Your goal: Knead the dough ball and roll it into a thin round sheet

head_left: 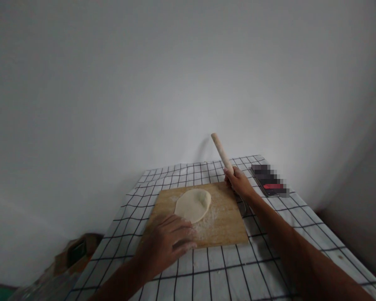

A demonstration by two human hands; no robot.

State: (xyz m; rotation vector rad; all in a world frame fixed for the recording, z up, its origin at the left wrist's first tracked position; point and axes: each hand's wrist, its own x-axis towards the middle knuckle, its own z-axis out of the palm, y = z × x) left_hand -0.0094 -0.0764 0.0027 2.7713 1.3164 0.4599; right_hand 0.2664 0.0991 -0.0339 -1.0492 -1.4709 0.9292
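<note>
A flat oval of pale dough (193, 204) lies on a floured wooden board (227, 228) on a table with a white, black-checked cloth (207, 271). My left hand (169, 242) rests palm down on the board's near left corner, its fingers touching the dough's near edge. My right hand (240, 184) is at the board's far right corner, closed around a wooden rolling pin (221, 154) that points up and away, lifted off the board.
A dark flat object with a red part (269, 180), blurred out, lies on the cloth to the right of the board. A white wall stands right behind the table. Brown and green items (78, 253) sit low at the left, off the table.
</note>
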